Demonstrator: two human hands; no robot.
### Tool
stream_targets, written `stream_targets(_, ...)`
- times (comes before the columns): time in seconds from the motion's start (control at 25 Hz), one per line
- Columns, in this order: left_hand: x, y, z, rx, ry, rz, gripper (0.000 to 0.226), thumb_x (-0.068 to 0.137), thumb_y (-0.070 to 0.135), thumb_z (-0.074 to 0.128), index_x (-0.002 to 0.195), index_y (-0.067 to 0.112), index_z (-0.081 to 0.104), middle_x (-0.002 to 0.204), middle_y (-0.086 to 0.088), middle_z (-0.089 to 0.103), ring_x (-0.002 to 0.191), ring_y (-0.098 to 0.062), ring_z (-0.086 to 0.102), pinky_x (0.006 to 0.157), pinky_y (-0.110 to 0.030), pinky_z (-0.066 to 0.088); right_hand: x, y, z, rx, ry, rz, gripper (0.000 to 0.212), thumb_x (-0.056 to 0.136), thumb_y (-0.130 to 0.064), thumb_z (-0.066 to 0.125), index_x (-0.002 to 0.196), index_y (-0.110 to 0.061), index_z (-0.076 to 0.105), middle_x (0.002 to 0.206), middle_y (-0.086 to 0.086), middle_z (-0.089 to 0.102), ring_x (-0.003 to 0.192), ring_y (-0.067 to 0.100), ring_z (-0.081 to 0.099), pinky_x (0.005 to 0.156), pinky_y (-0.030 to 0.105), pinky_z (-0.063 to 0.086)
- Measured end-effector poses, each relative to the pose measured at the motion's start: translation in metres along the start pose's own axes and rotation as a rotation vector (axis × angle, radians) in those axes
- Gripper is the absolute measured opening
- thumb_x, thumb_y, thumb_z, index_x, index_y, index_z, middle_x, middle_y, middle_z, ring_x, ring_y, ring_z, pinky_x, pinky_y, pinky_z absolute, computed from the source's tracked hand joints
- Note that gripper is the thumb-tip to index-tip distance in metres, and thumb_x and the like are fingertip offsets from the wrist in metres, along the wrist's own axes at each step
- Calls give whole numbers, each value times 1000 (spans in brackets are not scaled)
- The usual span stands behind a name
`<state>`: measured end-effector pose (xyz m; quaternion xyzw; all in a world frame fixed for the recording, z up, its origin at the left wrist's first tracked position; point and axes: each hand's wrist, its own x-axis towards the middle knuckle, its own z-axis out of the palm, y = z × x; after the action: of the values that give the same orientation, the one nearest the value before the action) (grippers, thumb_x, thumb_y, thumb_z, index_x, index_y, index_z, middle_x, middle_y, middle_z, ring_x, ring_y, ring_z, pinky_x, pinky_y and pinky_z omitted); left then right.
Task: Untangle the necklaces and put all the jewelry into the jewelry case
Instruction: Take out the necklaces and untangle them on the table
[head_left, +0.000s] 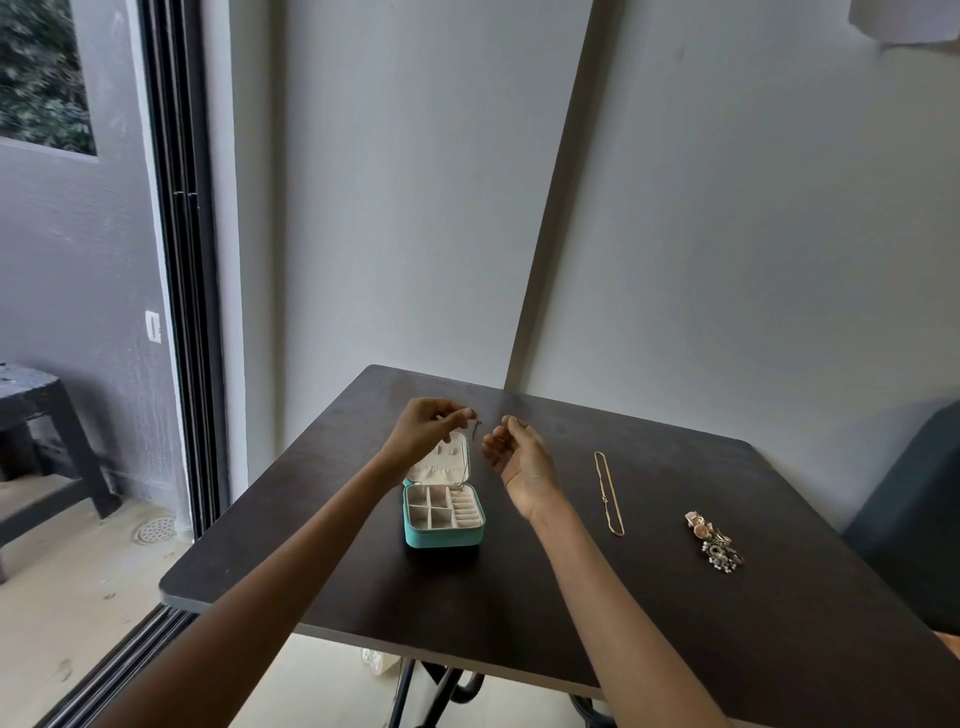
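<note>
A dark brown, matte, square table with rounded corners stands against a pale smooth wall. On it sits a small teal jewelry case with a soft, fabric-like outer skin and rounded edges; its lid stands upright at the back, lined in cream with a gathered pocket. The base is split into cream compartments: square cells on the left and a ribbed row of ring rolls on the right.

The left hand is raised above the open lid, thumb and forefinger pinched on the top end of a thin silver chain necklace. The fine chain hangs down in front of the lid, and its lower end reaches the case's compartments near the back; which cell it meets cannot be told. The right hand is held just beside it, palm turned up and fingers loosely curled, gripping nothing that can be made out.

To the right of the case, well apart from it, a slender gold chain necklace lies flat on the table in a long narrow loop. Farther right rests a small heap of mixed jewelry, with rose-gold pieces at the far end and green and pearl-like beaded pieces at the near end, touching one another.
</note>
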<state>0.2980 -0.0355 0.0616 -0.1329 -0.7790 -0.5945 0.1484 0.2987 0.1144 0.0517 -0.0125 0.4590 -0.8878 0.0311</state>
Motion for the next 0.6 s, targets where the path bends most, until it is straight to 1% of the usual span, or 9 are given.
stream_targets(0.12, 2, 7, 2, -23, -29, -5, 20, 90, 12, 59, 101, -2, 68, 82, -4, 67, 58, 7, 60, 52, -8, 43, -3, 6, 1, -89, -5, 0, 14, 96, -10, 50, 84, -13, 58, 60, -2, 60, 62, 12, 59, 62, 26, 53)
stream_targets(0.2, 4, 8, 3, -35, -36, -14, 21, 90, 12, 60, 100, -3, 68, 84, -5, 68, 61, 5, 62, 53, -9, 45, -4, 5, 4, -59, 0, -16, 15, 96, -10, 50, 83, -13, 57, 59, -2, 60, 60, 12, 59, 62, 26, 52)
stream_targets(0.28, 4, 7, 2, -35, -34, -24, 20, 89, 12, 60, 98, -3, 69, 82, -2, 69, 60, 5, 63, 53, -9, 45, -2, 2, 5, 1, 24, -31, 14, 95, -10, 51, 82, -14, 55, 56, -3, 59, 55, 9, 57, 56, 23, 50)
stream_targets(0.4, 4, 4, 0, -89, 20, -16, 17, 90, 11, 60, 95, -3, 69, 80, -3, 69, 61, 3, 63, 55, -11, 45, 4, 4, -5, -57, 95, -33, 12, 91, -9, 57, 85, -17, 50, 52, -6, 50, 46, 7, 45, 42, 18, 37)
stream_targets(0.48, 5, 2, -2, -163, 96, -22, 16, 91, 9, 58, 95, -3, 67, 79, -5, 68, 64, 2, 64, 57, -13, 47, 4, 11, -17, -139, 131, 13, 14, 91, -7, 56, 85, -16, 47, 50, -6, 45, 43, 6, 39, 39, 18, 32)
stream_targets(0.6, 5, -2, -5, -216, 146, -51, 12, 93, 10, 54, 88, 5, 64, 79, -4, 67, 58, 1, 63, 55, -13, 46, -2, 18, -28, -225, 152, 67, 16, 92, -5, 53, 85, -16, 45, 52, -4, 41, 41, 5, 36, 37, 17, 29)
